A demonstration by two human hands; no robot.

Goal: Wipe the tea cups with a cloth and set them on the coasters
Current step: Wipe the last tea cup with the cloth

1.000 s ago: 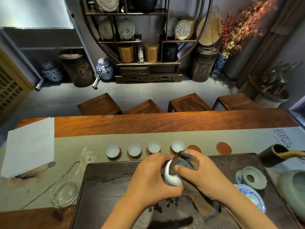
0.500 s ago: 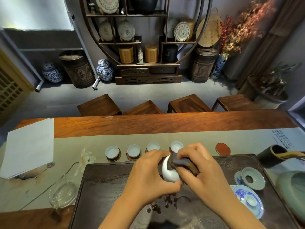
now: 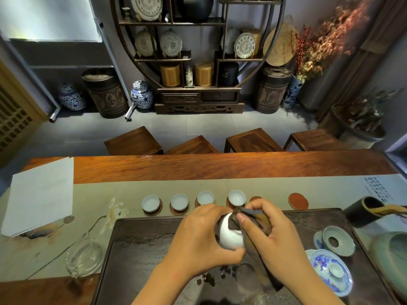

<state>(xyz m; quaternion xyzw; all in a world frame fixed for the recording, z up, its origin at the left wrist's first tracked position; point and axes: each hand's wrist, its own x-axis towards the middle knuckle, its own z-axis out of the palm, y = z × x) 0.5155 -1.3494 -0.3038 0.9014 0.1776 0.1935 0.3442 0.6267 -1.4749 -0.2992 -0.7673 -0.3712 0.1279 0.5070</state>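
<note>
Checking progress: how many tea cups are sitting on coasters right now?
4, in a row on the runner: far-left cup, second cup, third cup, fourth cup. A fifth cup is in the left hand, being wiped.

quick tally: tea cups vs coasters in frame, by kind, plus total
Tea cups on coasters: 4
Tea cup in the left hand, being wiped with the cloth: 1
Coasters: 6, two of them bare
Total: 11
</note>
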